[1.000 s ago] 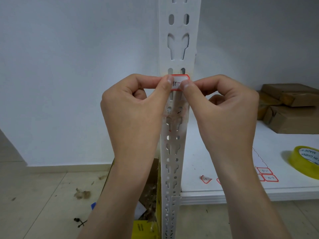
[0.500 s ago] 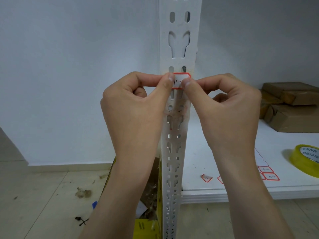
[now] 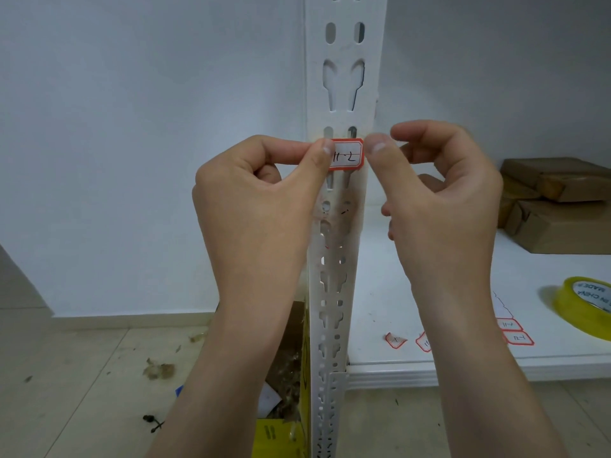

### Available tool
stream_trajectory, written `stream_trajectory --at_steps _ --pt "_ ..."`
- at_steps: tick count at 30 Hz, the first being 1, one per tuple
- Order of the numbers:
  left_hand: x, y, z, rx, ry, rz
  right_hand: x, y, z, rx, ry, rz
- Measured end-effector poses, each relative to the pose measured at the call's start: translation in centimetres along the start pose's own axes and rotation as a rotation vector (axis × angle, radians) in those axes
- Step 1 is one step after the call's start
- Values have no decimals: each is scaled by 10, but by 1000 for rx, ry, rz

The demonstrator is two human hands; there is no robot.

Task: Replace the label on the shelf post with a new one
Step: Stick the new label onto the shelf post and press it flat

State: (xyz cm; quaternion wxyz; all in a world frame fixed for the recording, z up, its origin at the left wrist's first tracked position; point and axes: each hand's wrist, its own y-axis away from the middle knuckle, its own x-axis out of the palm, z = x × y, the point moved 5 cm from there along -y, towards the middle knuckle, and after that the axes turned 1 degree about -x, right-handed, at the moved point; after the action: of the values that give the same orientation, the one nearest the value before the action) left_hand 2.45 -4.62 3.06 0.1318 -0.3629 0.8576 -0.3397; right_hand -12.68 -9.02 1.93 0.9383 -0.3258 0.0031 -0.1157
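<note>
I am watching both hands working at the white perforated metal shelf post [image 3: 344, 77], which is running from 12 to 6 o'clock through the middle of my view. The red-bordered white paper label [image 3: 346, 157], handwritten in black, is sitting flat across the front of the post just above centre, level and covering a pair of slots.

The left hand [image 3: 258, 206] is coming in from 9 o'clock. Its thumb and forefinger are curled together and pinching the label's left edge against the post. The right hand [image 3: 439, 200] is at 3 o'clock, fingers curled and gripping nothing that I can see. Its thumb tip is lying at the post's right edge just beside the label, and I cannot tell whether it is touching the paper.

Below the label the post is showing smudged residue, which I am reading as the old label's place. At 5 o'clock, torn red-edged label scraps [image 3: 395, 340] are lying on the white shelf board [image 3: 396, 292], near a backing sheet of spare red-bordered labels [image 3: 515, 332].

So I am judging the old label to be off and the new one placed. What is remaining, I think, is smoothing the right side down and letting go. A yellow roll of clear tape [image 3: 585, 305] is resting at 4 o'clock, and brown paper-wrapped parcels [image 3: 555, 206] are stacked at 3 o'clock.
</note>
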Motion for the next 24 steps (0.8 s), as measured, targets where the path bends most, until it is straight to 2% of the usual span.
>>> stream_trajectory --at_steps 4,14,24 --pt "0 0 0 -1 -14 -3 11 0 0 20 -19 56" --pt "-1 -1 0 23 -36 0 17 -2 -5 15 -45 22" --pt "-4 0 5 -25 4 -41 17 -1 -7 36 -37 22"
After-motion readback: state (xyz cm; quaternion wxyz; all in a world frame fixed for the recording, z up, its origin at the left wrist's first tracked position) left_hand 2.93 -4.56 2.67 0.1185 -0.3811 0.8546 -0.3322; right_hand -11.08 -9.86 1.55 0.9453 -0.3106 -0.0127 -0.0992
